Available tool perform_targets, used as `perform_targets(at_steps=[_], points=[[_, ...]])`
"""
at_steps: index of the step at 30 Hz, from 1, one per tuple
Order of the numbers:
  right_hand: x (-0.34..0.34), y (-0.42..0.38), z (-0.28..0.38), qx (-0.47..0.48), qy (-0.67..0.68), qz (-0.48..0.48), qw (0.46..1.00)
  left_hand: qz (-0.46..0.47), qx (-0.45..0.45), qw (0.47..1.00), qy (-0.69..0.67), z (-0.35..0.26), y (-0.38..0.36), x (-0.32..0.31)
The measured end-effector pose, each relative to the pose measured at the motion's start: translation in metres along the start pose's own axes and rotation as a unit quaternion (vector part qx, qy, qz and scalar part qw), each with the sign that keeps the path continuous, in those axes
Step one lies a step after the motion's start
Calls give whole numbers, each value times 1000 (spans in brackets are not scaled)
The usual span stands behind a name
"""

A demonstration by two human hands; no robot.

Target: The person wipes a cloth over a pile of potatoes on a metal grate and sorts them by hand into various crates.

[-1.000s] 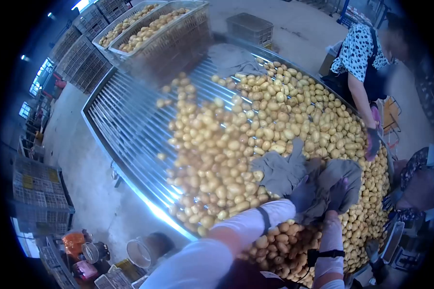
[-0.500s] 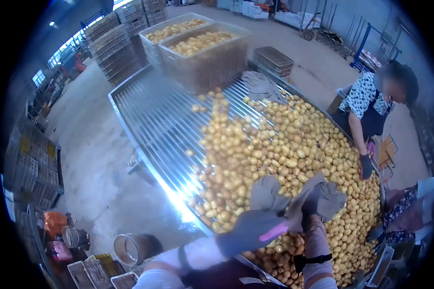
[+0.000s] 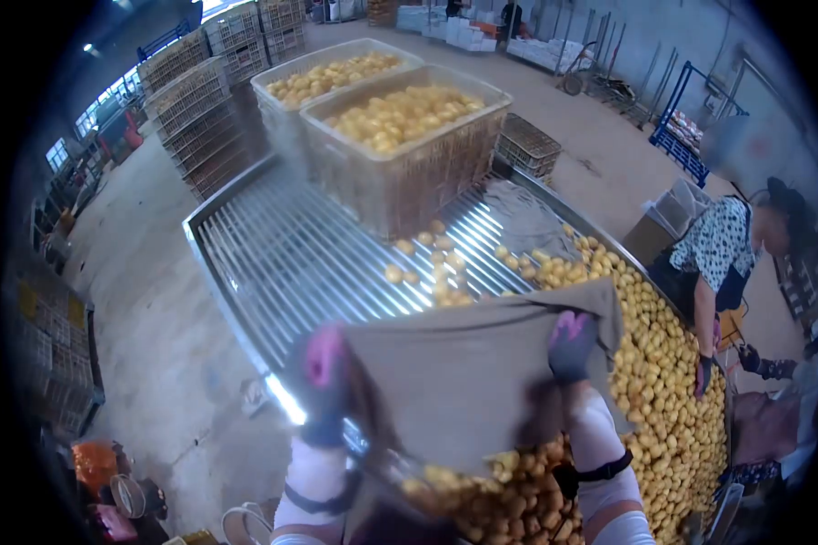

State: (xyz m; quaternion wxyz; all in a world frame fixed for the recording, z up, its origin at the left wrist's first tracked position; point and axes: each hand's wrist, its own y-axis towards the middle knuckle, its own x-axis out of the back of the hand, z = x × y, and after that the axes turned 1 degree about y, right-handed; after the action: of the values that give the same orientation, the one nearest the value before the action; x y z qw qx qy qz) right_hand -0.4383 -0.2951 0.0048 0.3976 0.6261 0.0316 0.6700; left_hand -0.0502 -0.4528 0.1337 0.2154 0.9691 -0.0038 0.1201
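Note:
A grey-brown cloth is stretched out between my two gloved hands, above the sorting table. My left hand, in a dark glove with pink, is closed on the cloth's left edge and somewhat blurred. At the upper right part of the cloth, my right hand grips it in a matching glove. Small yellow potatoes are heaped on the table to the right, and the cloth hides some of them. Bare metal slats of the table show beyond my left hand.
At the table's far end stand two crates full of potatoes, the nearer crate beside another crate. A second cloth lies near them. A co-worker leans over the right edge. Stacked crates rise on the floor behind.
The cloth, bunched between my hands before, is now spread wide. My left hand has moved left and up; my right hand slightly up. The co-worker's hand has shifted lower in the view.

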Motion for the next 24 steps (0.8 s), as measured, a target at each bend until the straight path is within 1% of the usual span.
perform_targets(at_steps=[1, 2, 3, 4, 5, 6, 7, 8, 10, 12, 13, 14, 16, 19, 20, 22, 24], points=[[-16, 32, 23, 19, 7, -34, 999, -20, -23, 998, 55, 13, 32, -9], [-15, 68, 65, -35, 85, -15, 996, -38, -46, 992, 112, 27, 60, -20], [-26, 100, 99, -89, 162, 3, 983, -96, -28, 991, 86, 39, 83, -42], [-51, 124, 118, -57, 155, -25, 986, -88, -95, 981, 147, 80, 99, -59], [-78, 145, 131, -26, 146, -55, 987, -79, -164, 962, 204, 138, 115, -81], [-110, 164, 136, -42, 176, 24, 983, -71, -231, 935, 259, 182, 126, -100], [-145, 177, 138, -56, 204, 105, 972, 39, -197, 929, 312, 205, 124, -117], [-183, 183, 137, -23, 193, 105, 975, 150, -159, 907, 361, 224, 113, -136], [-253, 176, 136, 41, 174, 120, 977, 240, -147, 862, 421, 250, 102, -165], [-281, 187, 145, 28, 100, 166, 981, 209, -204, 843, 451, 275, 91, -183], [-278, 200, 153, -20, 121, 203, 971, 212, -211, 843, 448, 275, 94, -186], [-270, 208, 157, -75, 141, 240, 958, 232, -187, 846, 442, 268, 94, -186], [-263, 215, 150, -46, 186, 236, 953, 241, -166, 856, 426, 247, 102, -193], [-286, 172, 121, 0, 207, 149, 967, 246, -196, 852, 418, 250, 84, -197], [-264, 165, 116, 2, 216, 191, 958, 258, -215, 847, 413, 250, 71, -200], [-206, 137, 99, -1, 228, 273, 935, 288, -254, 834, 397, 242, 23, -203], [-176, 90, 67, -11, 249, 260, 933, 348, -321, 762, 442, 219, -20, -194]])
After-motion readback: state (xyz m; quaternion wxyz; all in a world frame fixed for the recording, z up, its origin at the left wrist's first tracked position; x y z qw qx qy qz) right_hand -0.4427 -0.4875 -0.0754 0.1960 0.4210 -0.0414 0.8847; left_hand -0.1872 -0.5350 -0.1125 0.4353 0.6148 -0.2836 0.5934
